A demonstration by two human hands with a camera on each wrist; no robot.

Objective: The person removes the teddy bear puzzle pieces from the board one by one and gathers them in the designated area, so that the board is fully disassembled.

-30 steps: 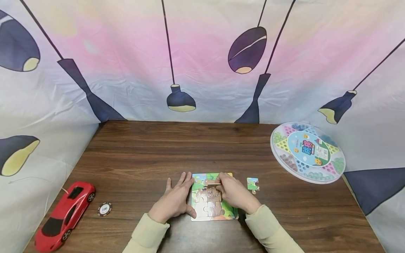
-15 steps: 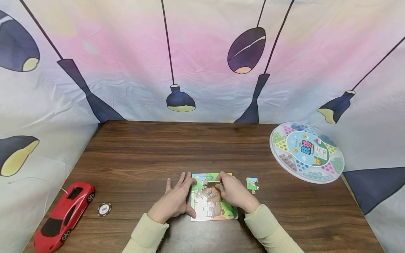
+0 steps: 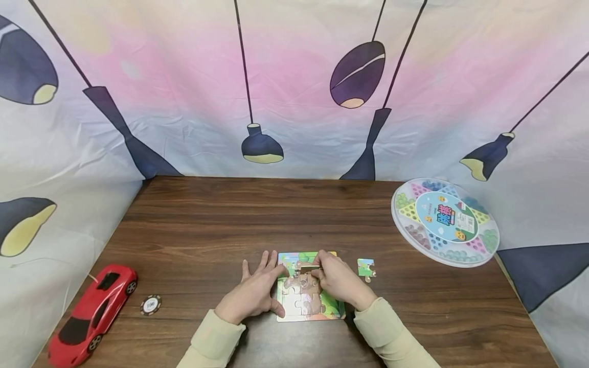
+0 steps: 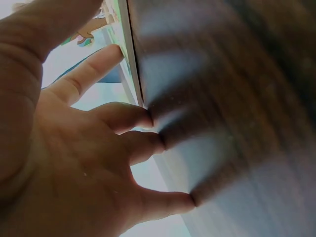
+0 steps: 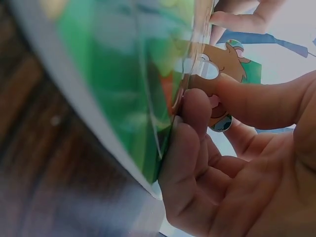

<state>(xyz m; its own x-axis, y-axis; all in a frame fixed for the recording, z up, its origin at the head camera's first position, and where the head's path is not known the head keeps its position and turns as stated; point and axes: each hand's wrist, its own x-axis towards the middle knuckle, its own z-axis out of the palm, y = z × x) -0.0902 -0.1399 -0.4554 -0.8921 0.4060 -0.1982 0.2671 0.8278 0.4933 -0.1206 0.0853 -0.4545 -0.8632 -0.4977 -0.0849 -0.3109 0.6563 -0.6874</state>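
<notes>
Front and center on the table [image 3: 257, 220], your jigsaw board [image 3: 335, 309] lies flat, most of it looking filled; glare at lower left hides whether those pieces are all seated. Your right hand [image 3: 341, 280] pinches a puzzle piece [image 5: 224, 61] tilted up on edge over the board's upper part, so that one's not seated. Your left hand [image 3: 252, 295] has fingers spread along the board's left edge, steadying it by the look of it, gripping nothing. Hands apart. A loose piece [image 3: 366, 267] sits on the table just right of the board. My read: late stage, at least these two left to fit.
</notes>
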